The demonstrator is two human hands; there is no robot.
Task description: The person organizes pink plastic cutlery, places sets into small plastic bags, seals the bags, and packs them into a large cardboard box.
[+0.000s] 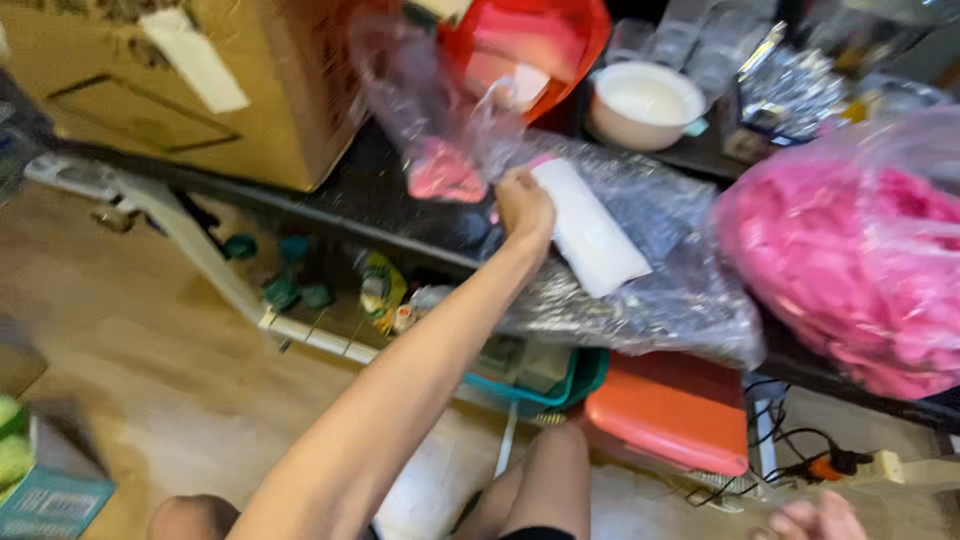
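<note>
Nearest, at the bottom right edge: right hand [815, 518], only partly in view, low over the floor; fingers blurred, and whether they are open or closed cannot be told; nothing seen in them.

Bare knees, bottom centre, above a pale wooden floor [120, 330].

Floor, left edge: teal-and-green box [45, 495], part cut off.

Under the bench: orange plastic lid or bin [670, 415]; teal basket [545, 385] just beside it on the left; white power strip [900, 468] with dark cables, right; small green-capped bottles [285, 280] on a low white rack [190, 240].

Bench [370, 200], dark-topped, running across the middle.

Left hand [523, 205], arm stretched forward from lower centre; fingers closed around the gathered neck of a clear plastic bag [420, 100], which rises up and left of the hand and holds a little pink material at its bottom. Bag lifted off the bench top, motion-blurred.

White flat packet [590, 240], just right of the left hand, lying on a crinkled clear plastic sheet [660, 290] that drapes over the bench edge.

Large clear bag of pink material [850, 270], right, resting on the bench.

Farther back: cardboard box [220, 80], left; red basin [530, 50], centre; white bowl [645, 105], right of the basin; shiny foil wrappers [790, 85], far right.
</note>
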